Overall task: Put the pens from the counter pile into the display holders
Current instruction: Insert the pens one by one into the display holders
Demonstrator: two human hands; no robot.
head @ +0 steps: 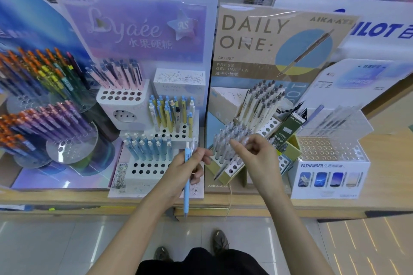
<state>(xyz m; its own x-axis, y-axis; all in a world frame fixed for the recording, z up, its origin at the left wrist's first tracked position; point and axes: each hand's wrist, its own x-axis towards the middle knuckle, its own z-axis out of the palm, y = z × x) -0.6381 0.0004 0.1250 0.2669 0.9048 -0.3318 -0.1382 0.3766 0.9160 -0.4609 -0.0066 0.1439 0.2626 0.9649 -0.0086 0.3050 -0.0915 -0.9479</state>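
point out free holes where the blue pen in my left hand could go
Free: front rows of the white holder below the light blue pens; holes under the pink pens; the clear rack above PATHFINDER. Crowded: clear pens by the right hand.

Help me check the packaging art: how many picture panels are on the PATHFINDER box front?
4, in one row on the PATHFINDER box front, under its name: leftmost panel, second panel, third panel, rightmost panel. None seems hidden.
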